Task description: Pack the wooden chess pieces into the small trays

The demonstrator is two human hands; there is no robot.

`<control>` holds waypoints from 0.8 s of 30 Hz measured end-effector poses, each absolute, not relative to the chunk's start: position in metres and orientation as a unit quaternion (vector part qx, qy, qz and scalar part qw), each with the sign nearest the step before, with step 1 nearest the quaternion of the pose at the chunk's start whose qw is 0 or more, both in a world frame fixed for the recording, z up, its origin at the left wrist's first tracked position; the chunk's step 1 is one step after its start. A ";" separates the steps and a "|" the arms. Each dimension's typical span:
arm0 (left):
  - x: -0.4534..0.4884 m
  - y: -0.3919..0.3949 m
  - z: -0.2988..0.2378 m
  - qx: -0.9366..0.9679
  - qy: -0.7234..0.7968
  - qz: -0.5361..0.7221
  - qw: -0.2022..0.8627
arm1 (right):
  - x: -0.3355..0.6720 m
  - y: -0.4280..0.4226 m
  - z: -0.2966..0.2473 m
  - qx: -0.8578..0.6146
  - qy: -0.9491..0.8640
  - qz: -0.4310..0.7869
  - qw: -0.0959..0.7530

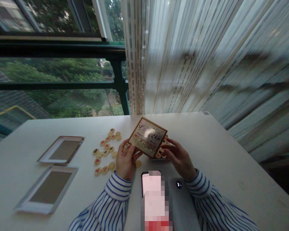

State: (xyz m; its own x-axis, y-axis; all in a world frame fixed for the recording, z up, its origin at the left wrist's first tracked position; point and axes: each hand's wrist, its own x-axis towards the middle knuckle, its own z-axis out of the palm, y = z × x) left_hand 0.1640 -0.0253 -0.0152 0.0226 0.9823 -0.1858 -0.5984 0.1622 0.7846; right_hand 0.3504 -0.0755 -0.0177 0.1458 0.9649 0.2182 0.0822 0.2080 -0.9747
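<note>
Gold-edged, square, glossy printed lid (148, 138) tilted at twelve o'clock, clamped in your left hand (125, 162), seemingly baring those round, cream, wood-like pieces (158, 155); your right hand (181, 158) hung beside them at one o'clock; its grip I couldn't tell.

Square printed cover (144, 146) tilted in the left hand (126, 163) above a white table (231, 166).
The right hand's (181, 160) fingers curl by the cover (its lettering partly lost in glare) over crowded round pieces (158, 155); loose discs (105, 169) lie scattered leftward, two rectangular panels (67, 150) beyond them.
</note>
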 end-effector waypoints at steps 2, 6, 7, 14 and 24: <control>0.165 -0.027 -0.015 0.263 0.364 0.598 0.664 | 0.348 -0.077 -0.020 -0.486 -0.540 0.401 0.557; 0.169 -0.029 -0.016 0.270 0.349 0.606 0.662 | 0.346 -0.078 -0.023 -0.476 -0.555 0.413 0.542; 0.170 -0.030 -0.016 0.273 0.346 0.606 0.662 | 0.346 -0.078 -0.024 -0.475 -0.557 0.414 0.540; 0.176 -0.037 -0.015 0.292 0.352 0.588 0.667 | 0.347 -0.077 -0.022 -0.490 -0.564 0.366 0.555; 0.175 -0.034 -0.021 0.348 0.388 0.587 0.620 | 0.350 -0.075 -0.019 -0.487 -0.538 0.353 0.590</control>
State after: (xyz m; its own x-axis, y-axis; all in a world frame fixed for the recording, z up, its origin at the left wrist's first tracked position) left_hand 0.1754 -0.0342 -0.0213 0.0092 0.9973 -0.0725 -0.4579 0.0687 0.8863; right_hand 0.3502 -0.0753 -0.0194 0.1704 0.9413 0.2913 0.1071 0.2762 -0.9551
